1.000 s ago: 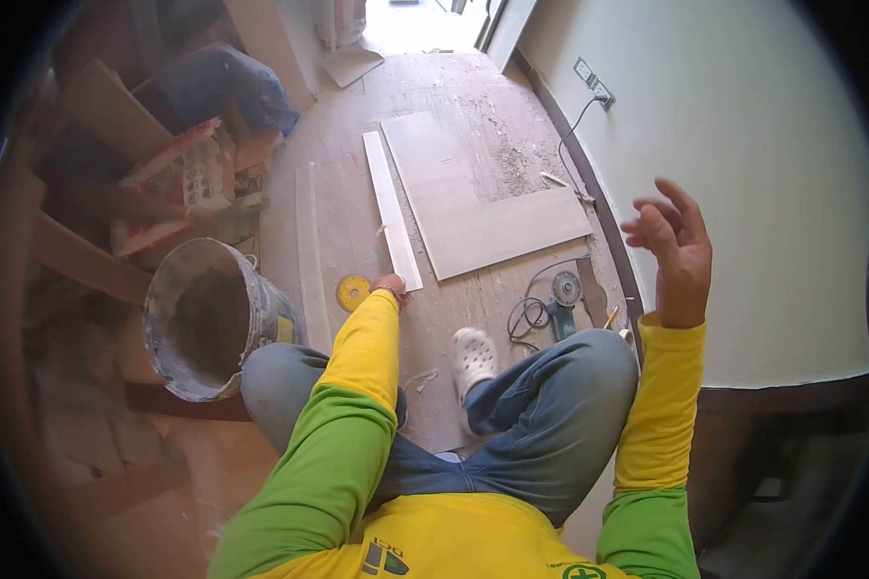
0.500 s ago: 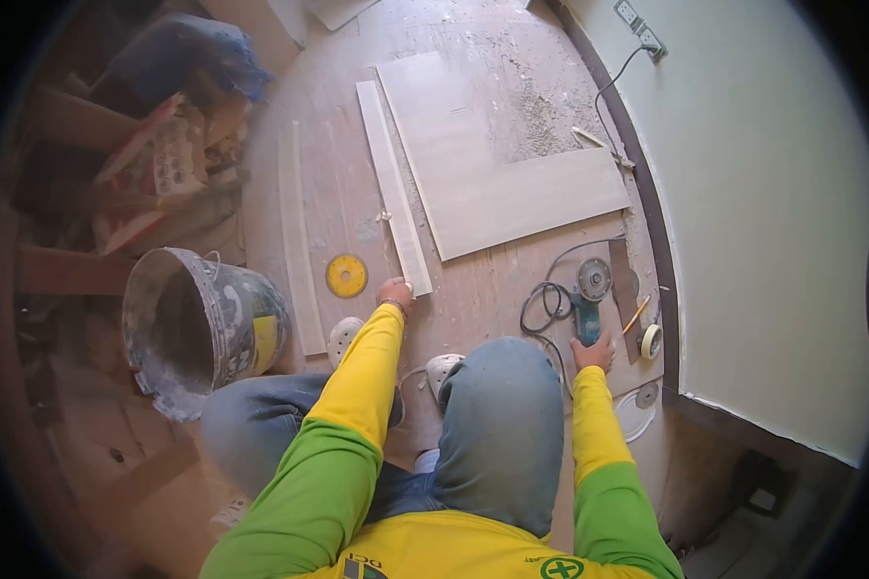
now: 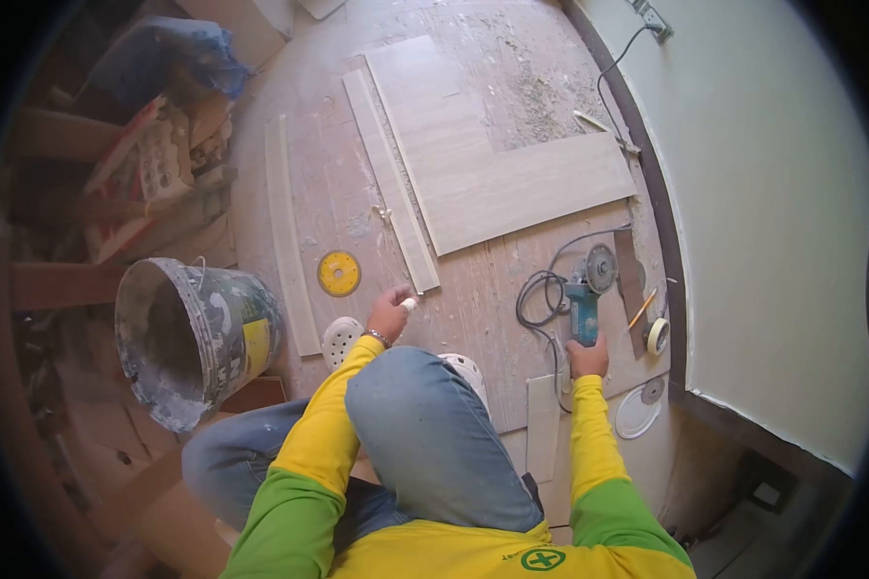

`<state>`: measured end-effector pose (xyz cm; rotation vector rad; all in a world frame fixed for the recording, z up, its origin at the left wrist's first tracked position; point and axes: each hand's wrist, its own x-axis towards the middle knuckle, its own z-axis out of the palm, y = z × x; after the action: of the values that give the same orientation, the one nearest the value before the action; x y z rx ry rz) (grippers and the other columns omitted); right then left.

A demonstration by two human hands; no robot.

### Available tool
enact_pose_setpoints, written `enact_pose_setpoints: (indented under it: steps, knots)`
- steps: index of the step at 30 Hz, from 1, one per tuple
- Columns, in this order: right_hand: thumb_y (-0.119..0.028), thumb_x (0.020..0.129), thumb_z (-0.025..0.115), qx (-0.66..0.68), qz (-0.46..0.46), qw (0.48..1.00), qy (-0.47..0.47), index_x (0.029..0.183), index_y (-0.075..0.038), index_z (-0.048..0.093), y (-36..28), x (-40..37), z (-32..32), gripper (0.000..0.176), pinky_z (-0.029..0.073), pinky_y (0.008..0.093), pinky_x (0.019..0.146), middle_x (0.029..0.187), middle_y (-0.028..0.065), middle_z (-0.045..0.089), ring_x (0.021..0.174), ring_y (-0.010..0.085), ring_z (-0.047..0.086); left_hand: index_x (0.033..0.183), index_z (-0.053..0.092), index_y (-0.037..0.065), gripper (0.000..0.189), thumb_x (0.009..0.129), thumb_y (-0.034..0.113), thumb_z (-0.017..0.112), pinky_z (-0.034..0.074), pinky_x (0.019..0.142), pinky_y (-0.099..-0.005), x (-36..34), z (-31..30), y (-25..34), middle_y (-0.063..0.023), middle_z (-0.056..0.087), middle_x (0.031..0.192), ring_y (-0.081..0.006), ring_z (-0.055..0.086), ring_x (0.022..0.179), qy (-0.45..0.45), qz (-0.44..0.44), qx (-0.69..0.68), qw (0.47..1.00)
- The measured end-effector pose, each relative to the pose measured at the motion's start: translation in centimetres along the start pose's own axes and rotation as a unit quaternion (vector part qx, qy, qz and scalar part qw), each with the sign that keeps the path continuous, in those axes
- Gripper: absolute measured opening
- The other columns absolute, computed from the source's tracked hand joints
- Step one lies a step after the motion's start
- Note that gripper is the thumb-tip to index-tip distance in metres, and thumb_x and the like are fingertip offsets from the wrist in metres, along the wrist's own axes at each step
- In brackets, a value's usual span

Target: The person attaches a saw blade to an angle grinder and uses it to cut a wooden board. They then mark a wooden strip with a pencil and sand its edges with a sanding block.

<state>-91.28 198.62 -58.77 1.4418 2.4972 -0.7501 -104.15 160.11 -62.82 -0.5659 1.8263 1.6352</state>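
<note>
My left hand [image 3: 390,315] is just off the near end of a narrow pale tile strip [image 3: 392,183], thumb and fingers slightly apart. A white wrapping or piece shows at one fingertip. My right hand [image 3: 587,356] is wrapped round the rear body of a teal angle grinder [image 3: 583,314], which lies on the floor with its grey disc [image 3: 601,268] pointing away from me. The grinder's black cord [image 3: 543,286] is coiled beside it. Beyond the strip lies a large L-shaped pale tile [image 3: 512,193]. A yellow cutting disc [image 3: 339,273] rests left of the strip.
A plaster-smeared bucket [image 3: 251,328] stands at left, near another long strip [image 3: 290,232]. By the wall [image 3: 763,212] are a pencil [image 3: 642,309], a tape roll [image 3: 658,336] and a white lid [image 3: 635,413]. Rubble [image 3: 541,111] covers the floor beyond the large tile.
My left hand has drawn back slightly from the strip's end. My right hand stays on the grinder, which is turned a little. My knee has shifted left, and another tile piece shows beside it.
</note>
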Motion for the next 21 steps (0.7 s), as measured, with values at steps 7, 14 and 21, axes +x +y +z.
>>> enact_pose_setpoints:
  steps: [7, 14, 21]
  knots:
    - [-0.026, 0.063, 0.082, 0.327, -0.235, 0.869, -0.289, 0.133, 0.003, 0.042, -6.5, -9.7, 2.8, 0.086, 0.047, 0.0356, 0.091, 0.113, 0.0163, 0.059, 0.102, 0.025, 0.059, 0.14, 0.045, 0.007, 0.061, 0.088, 0.025, 0.071, 0.044, 0.096, -0.0334, -6.5, 5.2, 5.0, -0.0089, 0.057, 0.128, -0.0185, 0.054, 0.116, -0.251, -0.108, -0.257, 0.927]
    - [-0.029, 0.063, 0.081, 0.224, -0.274, 0.857, -0.374, 0.135, -0.002, 0.04, -14.1, -13.5, 6.6, 0.088, 0.048, 0.0385, 0.092, 0.118, 0.0219, 0.058, 0.106, 0.0331, 0.06, 0.14, 0.041, 0.005, 0.061, 0.088, 0.016, 0.07, 0.04, 0.103, -0.0378, -5.8, 2.8, 4.3, -0.0079, 0.054, 0.129, -0.021, 0.054, 0.116, -0.154, 0.024, -0.257, 0.954]
    - [-0.025, 0.065, 0.074, 0.229, -0.235, 0.867, -0.374, 0.13, -0.003, 0.044, -18.5, -14.0, 7.6, 0.075, 0.049, 0.0399, 0.092, 0.119, 0.0209, 0.06, 0.106, 0.0355, 0.061, 0.149, 0.028, 0.007, 0.07, 0.091, 0.017, 0.067, 0.047, 0.095, -0.0334, -6.3, -3.2, 1.2, -0.0086, 0.053, 0.131, -0.0181, 0.056, 0.111, -0.296, -0.211, -0.45, 0.816]
